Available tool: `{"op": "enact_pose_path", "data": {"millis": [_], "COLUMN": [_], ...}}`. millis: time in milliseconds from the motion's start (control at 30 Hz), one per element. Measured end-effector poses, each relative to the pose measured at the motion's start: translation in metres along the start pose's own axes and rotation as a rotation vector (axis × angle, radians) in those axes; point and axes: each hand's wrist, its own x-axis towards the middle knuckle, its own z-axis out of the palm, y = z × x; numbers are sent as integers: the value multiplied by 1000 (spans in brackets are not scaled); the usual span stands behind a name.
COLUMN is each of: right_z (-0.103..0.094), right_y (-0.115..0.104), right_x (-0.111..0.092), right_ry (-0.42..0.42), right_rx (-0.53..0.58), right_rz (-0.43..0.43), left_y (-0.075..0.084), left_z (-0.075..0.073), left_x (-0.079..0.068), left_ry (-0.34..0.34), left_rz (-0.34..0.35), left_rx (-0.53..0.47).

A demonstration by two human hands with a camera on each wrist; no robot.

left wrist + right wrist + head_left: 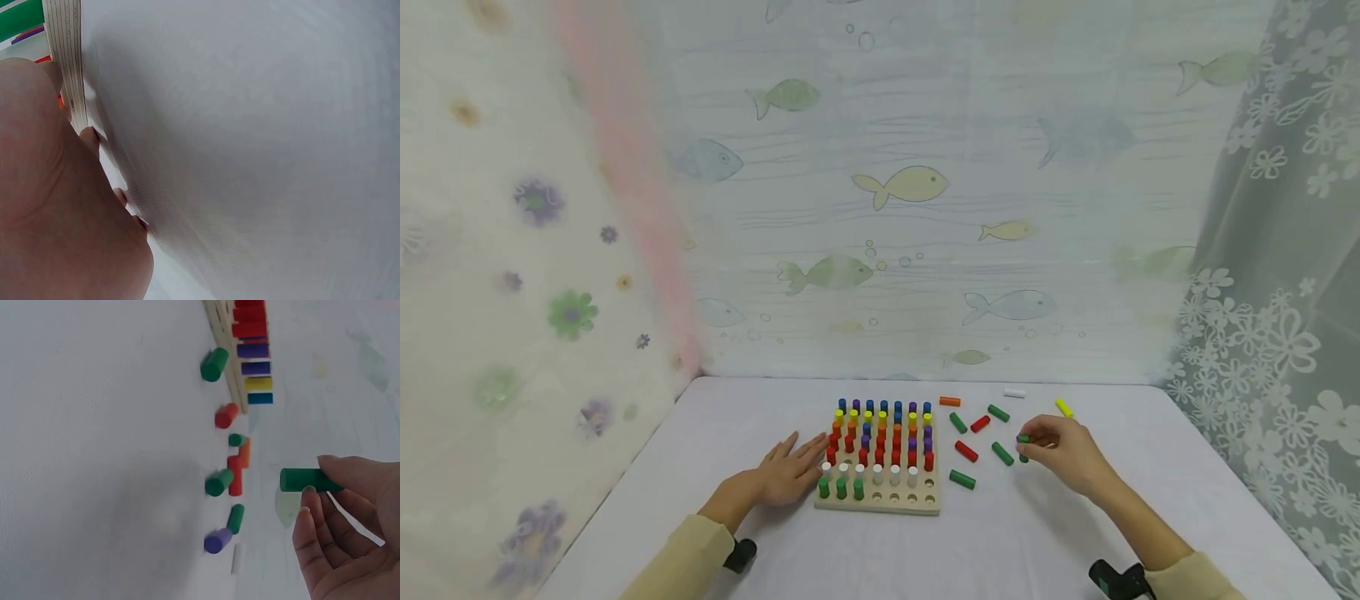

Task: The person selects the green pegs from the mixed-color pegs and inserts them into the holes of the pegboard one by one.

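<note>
My right hand (pixel 1067 454) is raised over the table, right of the loose pegs, pinching a green peg (pixel 303 480) between thumb and fingers. Beside the wooden pegboard (pixel 895 507), my left hand (pixel 787 473) lies with fingers extended, touching its left side. The left wrist view shows that hand along the board's edge (pixel 65 56). Rows of blue, purple, yellow, orange, red and white pegs stand upright in the board. Three green pegs (pixel 841 489) stand at the left of its front row, with round holes showing to their right.
Loose green pegs (pixel 962 479), red pegs (pixel 966 452) and an orange peg (pixel 950 402) lie right of the board. Farther out are a white peg (pixel 1014 393) and a yellow peg (pixel 1064 408). A purple peg (pixel 217 540) lies among them. Behind the table (pixel 880 558) hangs a fish-patterned curtain (pixel 910 250).
</note>
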Motion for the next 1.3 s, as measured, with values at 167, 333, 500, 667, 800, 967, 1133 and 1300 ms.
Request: {"op": "enact_pose_path", "data": {"millis": [167,333,500,667,800,967,1133,1300], "right_z": [5,10,16,23,29,37,42,48], "right_y": [-7,-12,-18,-25,-27,-31,-38,-44], "right_x": [0,0,0,1,2,3,3,4], "right_ry": [-10,-30,-48,-63,-72,-95,-119,-134], "right_rx": [10,32,47,60,63,73,106,127], "right_rz": [-16,-19,-34,-62,-83,-85,-97,-118], "left_y": [3,5,5,6,6,6,7,8], "left_z": [-2,-2,-3,-5,-4,-3,-4,-6], "left_x": [0,-1,-2,-3,-3,-4,-5,-6], "left_ry": [-2,1,5,15,13,6,-4,-6], "left_rz": [-27,-38,-33,-27,-32,-28,-11,-12], "left_rx": [12,21,22,16,18,-3,-6,-10]}}
